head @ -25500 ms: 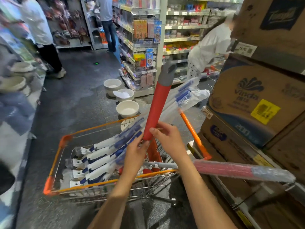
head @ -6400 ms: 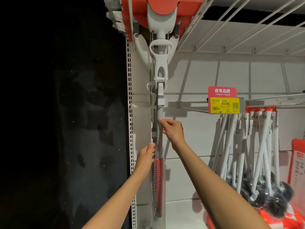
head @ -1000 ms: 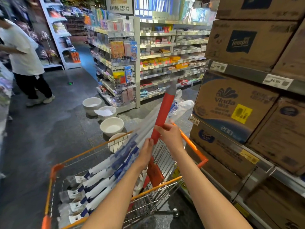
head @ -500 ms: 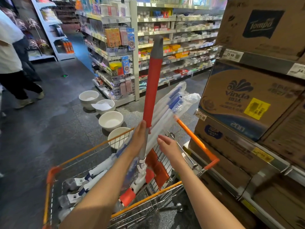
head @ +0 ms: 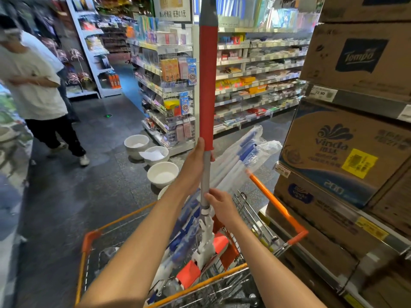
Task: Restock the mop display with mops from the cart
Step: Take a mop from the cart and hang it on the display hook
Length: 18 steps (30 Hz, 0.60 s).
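Location: shop aisle, dark speckled floor (head: 73,196), stocked shelving (head: 244,70) across the back, stacked cardboard cartons (head: 347,152) on racking along the right side.

Item 1: wire shopping cart (head: 278,207) with orange rim and handle, directly below the camera, just beside the cartons.

Item 2: red mop (head: 208,85), held upright over the cart. Red sleeve on the upper shaft, grey cap at the top near the frame edge, bare grey tube below the sleeve. White hinge and red-and-white head at the bottom, down inside the cart basket; whether the head rests on the cart contents cannot be told.

Item 3: left hand (head: 195,165). Grip clamped round the shaft at the lower edge of the red sleeve, fingers wrapped behind the tube.

Item 4: right hand (head: 220,205). Lower down, grip closed on the grey tube just above the white hinge, fingertips curled against it.

Item 5: blue-and-white mops (head: 242,156) in clear plastic wrap, lying slanted in the cart, handles projecting past its far end.

Item 6: white basins (head: 163,174), several in a row on the floor beyond the cart, near the foot of a wire rack.

Item 7: person in a white shirt (head: 29,85) and dark trousers, standing at far left, well apart from the cart.
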Motion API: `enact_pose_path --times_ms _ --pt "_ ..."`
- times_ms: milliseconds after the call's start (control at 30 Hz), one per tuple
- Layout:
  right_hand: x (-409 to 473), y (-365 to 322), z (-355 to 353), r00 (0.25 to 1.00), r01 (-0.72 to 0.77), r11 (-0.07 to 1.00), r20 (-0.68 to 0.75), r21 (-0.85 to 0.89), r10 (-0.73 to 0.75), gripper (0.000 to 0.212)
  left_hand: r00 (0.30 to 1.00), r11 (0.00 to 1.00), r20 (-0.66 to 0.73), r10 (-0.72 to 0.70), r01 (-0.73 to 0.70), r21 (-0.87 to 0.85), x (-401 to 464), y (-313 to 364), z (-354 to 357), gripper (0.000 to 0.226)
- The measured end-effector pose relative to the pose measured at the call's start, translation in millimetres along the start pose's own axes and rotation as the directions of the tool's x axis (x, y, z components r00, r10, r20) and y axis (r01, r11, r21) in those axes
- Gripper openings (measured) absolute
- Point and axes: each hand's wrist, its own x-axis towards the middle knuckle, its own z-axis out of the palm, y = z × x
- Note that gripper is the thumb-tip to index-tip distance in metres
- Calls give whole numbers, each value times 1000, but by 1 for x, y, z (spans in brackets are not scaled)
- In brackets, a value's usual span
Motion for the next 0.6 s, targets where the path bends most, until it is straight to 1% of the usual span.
enact_pose_path --times_ms 100,233,367,533,600 --pt "-5 -9 0 996 52 999 -72 15 -51 23 1000 1000 9 22 -22 -11 -5 18 0 62" --pt "-16 -27 -5 988 114 993 -105 30 -111 29 997 996 -8 83 -83 27 -15 42 7 57" --pt "-23 -61 -17 975 188 982 -128 24 -184 24 994 992 -5 111 -110 63 -26 56 13 48" --pt "-27 -119 -36 941 272 962 -203 -21 -271 18 992 993 -63 109 -105 56 -49 42 10 47" --pt "-30 -144 -43 918 321 947 -237 -20 -317 14 994 991 -56 96 -90 100 -61 28 8 50"
